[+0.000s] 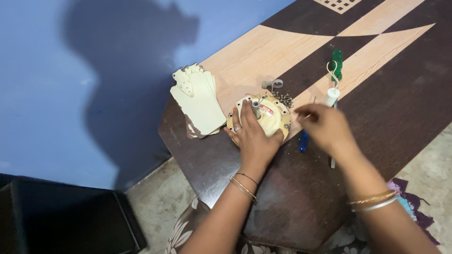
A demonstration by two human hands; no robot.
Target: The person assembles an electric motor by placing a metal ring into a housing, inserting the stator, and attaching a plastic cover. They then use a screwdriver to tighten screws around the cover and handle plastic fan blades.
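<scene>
the right hand [325, 124] is blurred, so whether its fingers [301, 113] pinch anything cannot be told. the left hand [252, 136] hides the near part of the round cream motor housing [270, 115]. the small screws [284, 99] beside it are too small to count. the desk [376, 117] is cut off at the top and right edges, and the blue-handled tool [302, 141] lies partly under the right hand.

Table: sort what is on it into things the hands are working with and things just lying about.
In hand:
- round cream motor housing, under the left hand
- pile of small screws, just past the right hand

Lying about:
- stacked cream fan blades
- green-handled screwdriver
- blue-handled tool
- white roll
- small grey clamp
</scene>
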